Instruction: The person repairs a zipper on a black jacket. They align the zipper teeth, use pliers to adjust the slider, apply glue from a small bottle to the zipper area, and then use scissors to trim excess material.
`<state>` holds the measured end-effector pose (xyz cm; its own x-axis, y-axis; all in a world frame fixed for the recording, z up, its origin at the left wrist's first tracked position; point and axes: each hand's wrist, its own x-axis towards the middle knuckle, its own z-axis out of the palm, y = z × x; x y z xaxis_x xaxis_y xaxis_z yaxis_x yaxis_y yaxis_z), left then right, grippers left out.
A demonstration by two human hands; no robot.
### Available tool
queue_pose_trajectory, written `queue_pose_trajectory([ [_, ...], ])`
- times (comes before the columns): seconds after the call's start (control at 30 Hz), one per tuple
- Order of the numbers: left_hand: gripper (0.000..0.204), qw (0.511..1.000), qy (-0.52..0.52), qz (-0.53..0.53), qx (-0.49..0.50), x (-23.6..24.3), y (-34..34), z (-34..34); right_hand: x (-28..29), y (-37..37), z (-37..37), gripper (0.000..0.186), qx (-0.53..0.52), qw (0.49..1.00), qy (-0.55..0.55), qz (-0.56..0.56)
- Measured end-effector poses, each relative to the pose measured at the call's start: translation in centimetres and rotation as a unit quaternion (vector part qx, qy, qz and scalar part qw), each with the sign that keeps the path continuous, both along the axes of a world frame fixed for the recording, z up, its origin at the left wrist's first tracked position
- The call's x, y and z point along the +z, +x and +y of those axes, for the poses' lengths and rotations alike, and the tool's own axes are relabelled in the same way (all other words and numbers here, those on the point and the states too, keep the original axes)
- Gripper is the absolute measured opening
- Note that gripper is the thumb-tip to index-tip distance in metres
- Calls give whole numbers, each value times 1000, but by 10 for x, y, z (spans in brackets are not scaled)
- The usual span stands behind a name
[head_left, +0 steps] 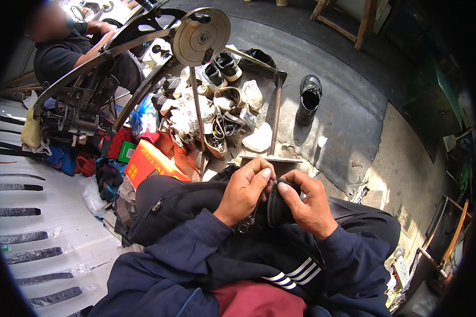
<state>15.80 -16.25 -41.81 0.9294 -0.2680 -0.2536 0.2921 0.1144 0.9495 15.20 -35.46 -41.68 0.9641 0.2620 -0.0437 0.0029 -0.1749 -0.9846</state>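
Observation:
Above my lap, my left hand (pixel 243 194) is closed, thumb against bent fingers, at one side of a black zipper (pixel 271 208). My right hand (pixel 311 205) grips the black cloth along the zipper's other side, its thumb pressed on top. The zipper's teeth run in a curved line between the two hands. Below my left hand dangles a small metal piece with a ring (pixel 243 227). What lies under the left fingertips is hidden. Black cloth with three white stripes (pixel 296 272) spreads across my lap, above a dark red cloth (pixel 259 300).
A hand-cranked sewing machine (pixel 82 119) with a round metal wheel (pixel 201 37) stands front left. Beyond it sits another person (pixel 63 58). Piled shoes and bags (pixel 195 113), an orange box (pixel 153 165) and a lone black shoe (pixel 309 99) lie ahead. Dark strips (pixel 34 255) lie at left.

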Motion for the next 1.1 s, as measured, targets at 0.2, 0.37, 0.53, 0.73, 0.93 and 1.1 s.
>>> queue_pose_trajectory([
  [0.2,6,999,39,-18,-15,6,-3,-1,2,2,0,15,-16,1000,-17,10],
  [0.37,6,991,113,-71,-10,8,-3,-3,3,1,3,15,-11,997,-75,-12],
  [0.53,10,978,174,-107,-43,5,-3,-2,1,-1,3,14,-7,994,-95,-49],
  [0.73,11,979,167,-85,-85,-2,-3,-1,-1,-1,3,13,6,993,-99,-61],
  [0.93,12,981,168,-63,-79,4,-3,-1,0,-1,1,14,0,996,-85,11],
  [1.1,12,969,207,-105,-78,6,-3,0,0,0,2,14,8,994,-102,-34],
])
